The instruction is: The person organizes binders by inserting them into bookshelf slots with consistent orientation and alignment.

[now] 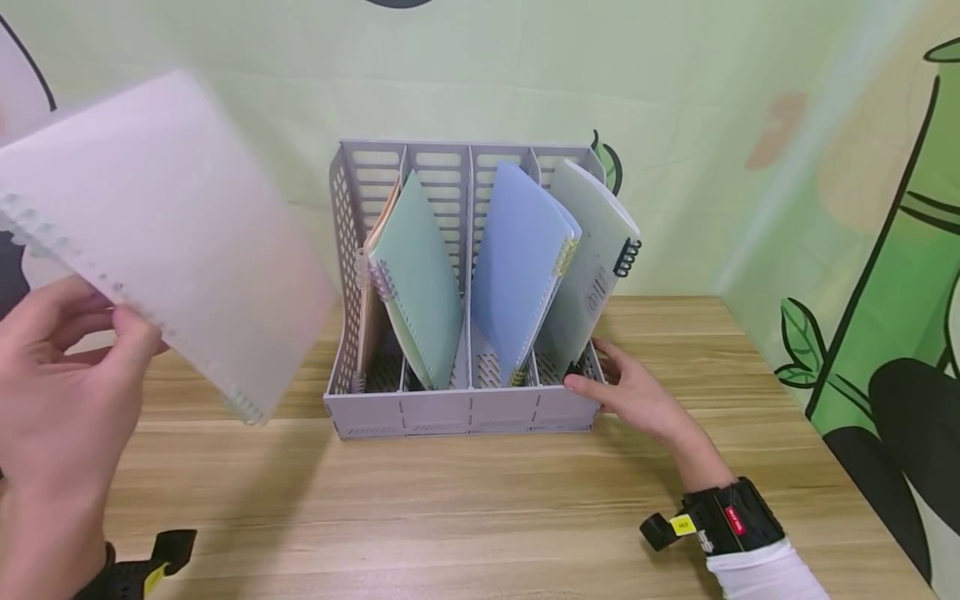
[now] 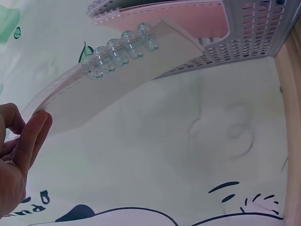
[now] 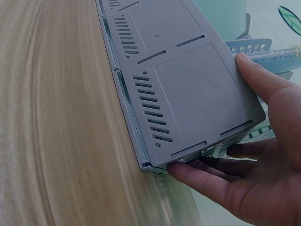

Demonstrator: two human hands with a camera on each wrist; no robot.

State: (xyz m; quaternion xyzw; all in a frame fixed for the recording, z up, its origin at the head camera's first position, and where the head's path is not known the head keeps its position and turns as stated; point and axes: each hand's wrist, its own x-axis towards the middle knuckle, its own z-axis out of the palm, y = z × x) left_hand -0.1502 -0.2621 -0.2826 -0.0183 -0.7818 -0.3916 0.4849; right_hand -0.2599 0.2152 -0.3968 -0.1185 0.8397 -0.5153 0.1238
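My left hand pinches a pale, translucent-covered spiral notebook by its ring-bound edge, up in the air at the left. Clear rings line that edge in the left wrist view. With thumb on the front rim and fingers round the side, my right hand grips the front right corner of a grey file rack. Spiral notebooks stand in the rack's compartments: a pink-orange one far left, then a green one, a blue one, and a grey-white one with black rings far right.
The rack stands on a wood-grain table, close to a pale green printed backdrop. Each wrist wears a black strap, the right strap above a white sleeve.
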